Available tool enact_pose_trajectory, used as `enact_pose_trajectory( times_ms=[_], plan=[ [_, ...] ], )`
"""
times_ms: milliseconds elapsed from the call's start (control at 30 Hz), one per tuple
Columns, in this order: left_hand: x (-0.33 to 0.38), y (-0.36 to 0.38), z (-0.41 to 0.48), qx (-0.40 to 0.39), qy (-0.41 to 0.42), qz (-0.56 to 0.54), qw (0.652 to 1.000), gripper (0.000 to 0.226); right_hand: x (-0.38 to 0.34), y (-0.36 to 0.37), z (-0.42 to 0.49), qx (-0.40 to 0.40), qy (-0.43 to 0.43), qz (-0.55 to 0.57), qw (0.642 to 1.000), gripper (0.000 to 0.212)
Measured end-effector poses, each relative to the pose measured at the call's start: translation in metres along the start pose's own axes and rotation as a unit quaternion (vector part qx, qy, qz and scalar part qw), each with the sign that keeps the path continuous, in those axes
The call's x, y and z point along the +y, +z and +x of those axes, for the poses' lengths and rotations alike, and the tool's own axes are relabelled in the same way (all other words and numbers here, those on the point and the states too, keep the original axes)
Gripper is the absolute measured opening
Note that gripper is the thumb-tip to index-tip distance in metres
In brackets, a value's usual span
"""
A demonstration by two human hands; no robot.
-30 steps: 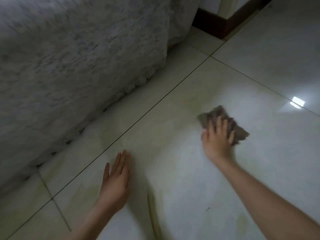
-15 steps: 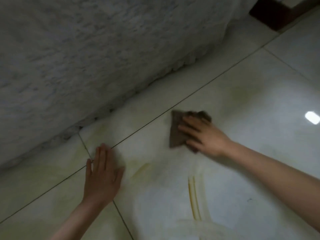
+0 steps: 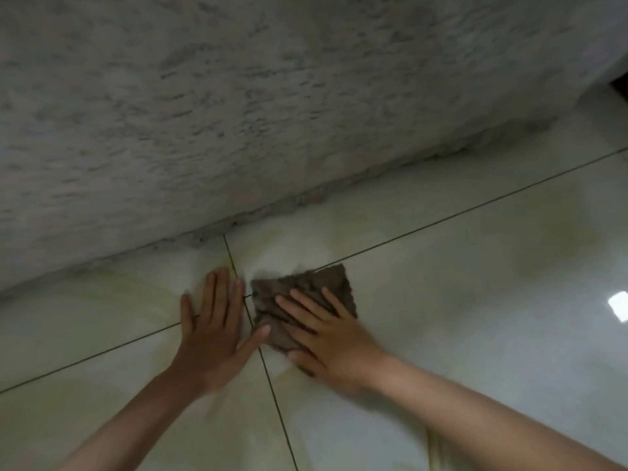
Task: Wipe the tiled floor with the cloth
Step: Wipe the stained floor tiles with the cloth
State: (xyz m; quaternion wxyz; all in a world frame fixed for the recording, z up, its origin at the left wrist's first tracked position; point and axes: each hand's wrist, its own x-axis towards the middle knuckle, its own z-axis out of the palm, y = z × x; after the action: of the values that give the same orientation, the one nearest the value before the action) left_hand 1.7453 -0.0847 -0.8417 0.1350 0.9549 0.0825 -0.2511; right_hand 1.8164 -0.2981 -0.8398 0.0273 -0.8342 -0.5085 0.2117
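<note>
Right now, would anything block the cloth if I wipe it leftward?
Yes: the left hand lies flat on the tiled floor directly left of the cloth, thumb at its edge. The right hand presses the cloth.

The right hand has slid the cloth leftward, now just beside the left hand.

flat on the tiled floor, just right of a grout crossing: cloth, under the right hand. just left of it, left hand flat on the floor, thumb at the cloth's edge. behind both, draped cover down to the floor. far right, light patch on the floor.
</note>
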Motion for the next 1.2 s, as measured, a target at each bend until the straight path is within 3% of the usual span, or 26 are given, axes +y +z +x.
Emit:
enact_pose_trajectory(
  times_ms=[100, 200, 300, 367, 467, 633, 700, 833, 900, 1033, 1200],
  plan=[
    [-0.002, 0.001, 0.001, 0.016, 0.006, -0.003, 1.0, 0.089, 0.046, -0.027, 0.033, 0.014, -0.009, -0.024, 1.0, 0.053],
    [-0.002, 0.005, 0.0, 0.031, 0.003, 0.004, 1.0, 0.088, 0.072, -0.065, 0.104, 0.016, 0.138, 0.016, 0.99, 0.052],
    [-0.001, 0.006, 0.0, 0.052, -0.001, -0.005, 0.999, 0.089, 0.054, -0.079, 0.156, 0.002, 0.203, 0.073, 0.976, 0.05],
    [0.002, 0.006, -0.001, 0.058, -0.007, -0.014, 0.998, 0.091, 0.037, -0.071, 0.149, 0.024, 0.179, 0.038, 0.983, 0.049],
    [0.002, 0.006, -0.003, 0.067, -0.008, -0.011, 0.998, 0.093, 0.017, -0.046, 0.092, 0.043, 0.048, 0.019, 0.998, 0.051],
    [0.004, 0.004, -0.005, 0.092, 0.022, -0.027, 0.995, 0.093, 0.024, -0.031, 0.041, -0.021, -0.057, 0.036, 0.997, 0.051],
    [0.003, 0.005, -0.005, 0.084, 0.012, -0.021, 0.996, 0.095, 0.035, -0.046, 0.067, -0.015, -0.046, 0.01, 0.999, 0.05],
    [0.002, 0.008, -0.004, 0.08, -0.008, -0.024, 0.997, 0.093, 0.032, -0.075, 0.153, -0.009, 0.1, 0.019, 0.995, 0.05],
    [0.002, 0.008, -0.004, 0.08, -0.003, -0.034, 0.996, 0.091, 0.022, -0.079, 0.171, -0.017, 0.119, 0.034, 0.992, 0.05],
    [0.002, 0.008, -0.004, 0.077, -0.01, -0.028, 0.997, 0.093, 0.01, -0.047, 0.102, 0.063, 0.105, 0.032, 0.992, 0.05],
    [0.003, 0.008, -0.002, 0.066, -0.019, -0.025, 0.997, 0.093, -0.038, 0.029, -0.058, 0.073, 0.14, 0.031, 0.987, 0.051]
  ],
)
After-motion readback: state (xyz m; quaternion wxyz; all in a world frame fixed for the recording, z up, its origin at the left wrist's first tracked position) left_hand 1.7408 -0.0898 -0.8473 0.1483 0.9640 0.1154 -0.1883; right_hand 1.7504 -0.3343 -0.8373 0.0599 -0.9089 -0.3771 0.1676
